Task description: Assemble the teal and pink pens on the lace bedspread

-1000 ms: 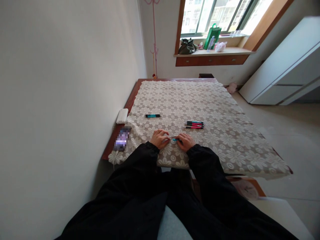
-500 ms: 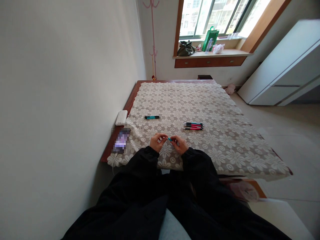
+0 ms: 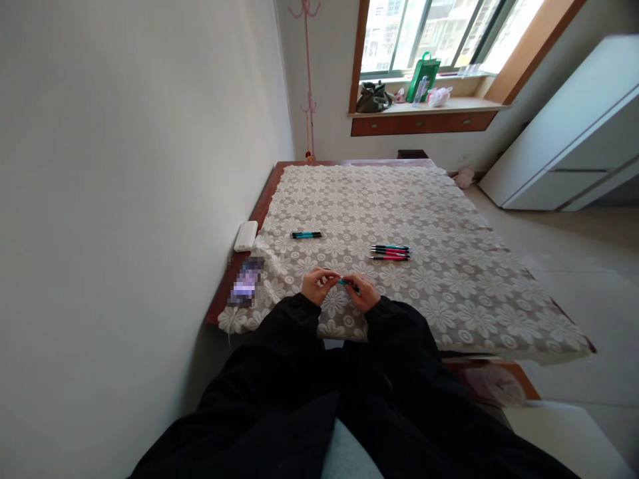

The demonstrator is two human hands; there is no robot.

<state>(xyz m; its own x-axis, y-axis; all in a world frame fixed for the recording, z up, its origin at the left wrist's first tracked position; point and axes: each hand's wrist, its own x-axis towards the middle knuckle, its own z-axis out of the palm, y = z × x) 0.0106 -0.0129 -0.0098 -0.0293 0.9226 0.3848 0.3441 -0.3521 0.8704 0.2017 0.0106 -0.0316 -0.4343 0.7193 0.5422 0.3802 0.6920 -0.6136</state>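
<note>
- The left hand (image 3: 318, 285) and right hand (image 3: 364, 291) meet just above the near edge of the table (image 3: 499, 313), both in black sleeves.
- Between them is a teal pen (image 3: 342, 281), lying roughly level from one hand to the other; each hand's fingers are pinched on one end of it.
- Only a short teal stretch of the pen shows between the fingertips; the rest is hidden, so I cannot tell whether it is in one piece or two.
- A lace cloth (image 3: 399, 199) with a flower pattern covers the table.
- Further out on the cloth, ahead and left of the hands, lies a second teal pen (image 3: 306, 235), well apart from them.
- Ahead and right lies a small pen bundle (image 3: 390, 252), red and black, side by side and touching.
- At the table's left edge, off the cloth, sit a white box (image 3: 245, 235) and, nearer, a phone (image 3: 244, 282) that is blurred out.
- The wall (image 3: 124, 166) runs along the left; a window sill (image 3: 429, 105) at the far end carries bags.
</note>
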